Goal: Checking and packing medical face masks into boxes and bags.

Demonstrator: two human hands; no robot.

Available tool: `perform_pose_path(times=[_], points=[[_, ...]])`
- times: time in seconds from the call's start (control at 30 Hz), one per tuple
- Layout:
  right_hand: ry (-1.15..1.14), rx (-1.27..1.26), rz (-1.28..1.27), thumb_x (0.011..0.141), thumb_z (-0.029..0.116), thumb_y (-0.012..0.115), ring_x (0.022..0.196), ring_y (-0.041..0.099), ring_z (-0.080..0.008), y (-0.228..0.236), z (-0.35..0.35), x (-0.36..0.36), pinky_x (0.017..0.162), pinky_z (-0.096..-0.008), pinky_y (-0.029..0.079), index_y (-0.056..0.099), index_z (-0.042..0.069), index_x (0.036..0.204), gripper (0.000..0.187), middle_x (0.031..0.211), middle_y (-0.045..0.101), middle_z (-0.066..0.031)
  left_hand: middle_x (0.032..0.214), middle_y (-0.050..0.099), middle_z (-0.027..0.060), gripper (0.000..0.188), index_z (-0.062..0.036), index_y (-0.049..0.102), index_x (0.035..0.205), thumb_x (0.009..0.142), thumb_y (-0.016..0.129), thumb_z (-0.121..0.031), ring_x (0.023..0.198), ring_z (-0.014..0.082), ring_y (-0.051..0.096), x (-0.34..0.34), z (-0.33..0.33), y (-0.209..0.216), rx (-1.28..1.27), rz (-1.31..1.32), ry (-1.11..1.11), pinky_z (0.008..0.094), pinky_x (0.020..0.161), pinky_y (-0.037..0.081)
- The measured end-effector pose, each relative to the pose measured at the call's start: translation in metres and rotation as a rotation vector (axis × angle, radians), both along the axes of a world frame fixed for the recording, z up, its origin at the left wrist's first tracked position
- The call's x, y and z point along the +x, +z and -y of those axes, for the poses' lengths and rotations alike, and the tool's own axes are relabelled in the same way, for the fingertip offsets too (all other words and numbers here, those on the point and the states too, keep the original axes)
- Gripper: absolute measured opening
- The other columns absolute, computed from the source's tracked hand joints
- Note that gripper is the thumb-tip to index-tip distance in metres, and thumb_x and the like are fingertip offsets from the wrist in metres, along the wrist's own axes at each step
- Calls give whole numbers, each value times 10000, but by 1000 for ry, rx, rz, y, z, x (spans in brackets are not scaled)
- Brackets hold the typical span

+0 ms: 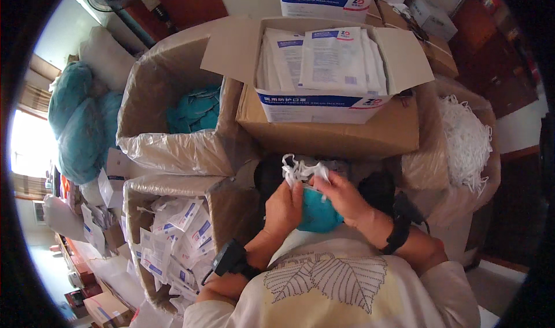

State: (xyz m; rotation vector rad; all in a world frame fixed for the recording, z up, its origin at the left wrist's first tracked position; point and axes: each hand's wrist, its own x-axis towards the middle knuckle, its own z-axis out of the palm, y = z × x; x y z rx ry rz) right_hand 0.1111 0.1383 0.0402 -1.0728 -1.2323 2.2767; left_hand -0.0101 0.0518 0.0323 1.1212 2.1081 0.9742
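Close in front of my body, my left hand (282, 207) and my right hand (345, 199) are both closed around a bunch of white elastic straps (296, 169), whose loops stick up above the fingers. Below and between the hands hangs a teal cup-shaped face mask (318, 212), touching or very near the right hand's fingers. Exactly how the straps join the mask is hidden by my fingers.
An open white carton (324, 114) of flat packets stands on a brown box (332, 134) ahead. Lined boxes hold teal masks (196, 111) at the far left, printed packets (173, 241) at the near left, and white straps (467, 143) at the right.
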Motion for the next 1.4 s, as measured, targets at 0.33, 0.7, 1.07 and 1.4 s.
perform_pose_path(times=[0.33, 0.7, 1.07, 1.4], points=[[317, 1085, 69, 876, 323, 469, 728, 543, -326, 22, -31, -22, 659, -427, 424, 566, 38, 896, 301, 744, 554, -135, 711, 579, 200, 268, -23, 554, 797, 860, 474, -271, 669, 385, 566, -28, 6, 13, 49, -124, -39, 439, 579, 443], [1084, 703, 616, 871, 450, 385, 744, 577, -402, 59, 10, 56, 671, -474, 448, 614, 51, 777, 470, 788, 599, -213, 660, 572, 125, 171, -74, 571, 705, 815, 506, -188, 553, 313, 571, 25, 36, -31, 164, -136, -340, 387, 469, 452], [1210, 550, 717, 882, 395, 394, 668, 596, -282, 75, 10, 171, 622, -403, 453, 631, 86, 834, 393, 701, 588, -154, 750, 607, 206, 398, -19, 613, 790, 890, 375, -322, 701, 331, 596, 13, 41, -64, -253, 331, 168, 414, 617, 439], [132, 784, 549, 819, 268, 594, 640, 552, -161, 67, -65, 122, 600, -304, 442, 584, 13, 890, 265, 693, 586, -82, 585, 407, -10, 570, -64, 501, 764, 832, 343, -608, 501, 115, 354, -17, 10, -79, 48, 1963, -135, 252, 486, 308]])
